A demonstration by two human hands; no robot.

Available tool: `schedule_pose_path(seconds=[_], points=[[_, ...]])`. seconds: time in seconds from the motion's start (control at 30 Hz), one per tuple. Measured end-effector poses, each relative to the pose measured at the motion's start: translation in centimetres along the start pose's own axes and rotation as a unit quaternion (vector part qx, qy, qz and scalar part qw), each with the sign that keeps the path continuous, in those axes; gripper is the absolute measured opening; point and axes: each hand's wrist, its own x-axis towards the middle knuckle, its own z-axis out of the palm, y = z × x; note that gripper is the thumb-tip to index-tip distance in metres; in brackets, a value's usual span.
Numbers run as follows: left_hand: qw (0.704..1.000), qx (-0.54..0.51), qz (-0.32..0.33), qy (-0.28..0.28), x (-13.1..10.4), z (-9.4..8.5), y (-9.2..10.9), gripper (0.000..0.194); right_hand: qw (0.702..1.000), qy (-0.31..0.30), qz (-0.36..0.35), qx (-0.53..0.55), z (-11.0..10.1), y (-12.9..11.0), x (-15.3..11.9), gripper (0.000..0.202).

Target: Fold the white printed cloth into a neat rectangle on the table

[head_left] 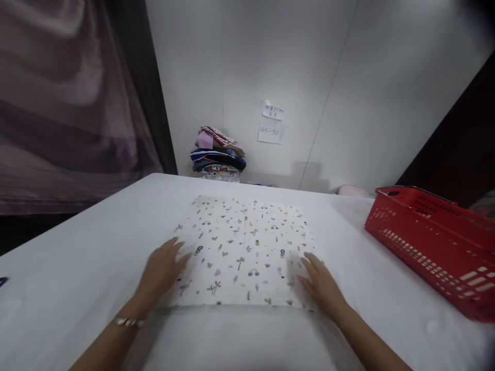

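A white cloth printed with small palm trees, rainbows and leaves lies spread flat on the white table. At its left edge is my left hand, fingers apart and reaching over the print; a bracelet circles that wrist. My right hand is at the cloth's right edge, its fingers also spread and slightly blurred. Neither hand grips the fabric. Whether the palms press on it or hover just above, I cannot tell.
On the right of the white table stands a red plastic basket. Folded fabrics are stacked beyond the far edge, by a wall with paper notes. A mauve curtain hangs at left.
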Motion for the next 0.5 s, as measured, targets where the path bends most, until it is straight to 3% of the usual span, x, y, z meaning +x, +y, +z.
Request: schedule_pose_path(seconds=[0.1,0.23,0.37,0.5], points=[[0.999,0.008,0.033,-0.025,2.2,1.2,2.2,0.057,0.997,-0.078,-0.017,0.018,1.8,-1.5,3.8,0.054],[0.994,-0.001,-0.028,-0.106,2.9,2.3,1.5,0.065,0.977,-0.198,0.084,-0.005,3.2,-0.1,5.5,0.068],[0.994,-0.009,-0.026,-0.105,2.8,3.1,0.2,0.069,0.972,-0.209,0.105,0.001,3.6,1.4,4.8,0.074],[0.994,-0.011,-0.028,-0.107,2.8,3.7,0.0,0.072,0.972,-0.21,0.109,0.016,3.6,1.1,4.5,0.074]])
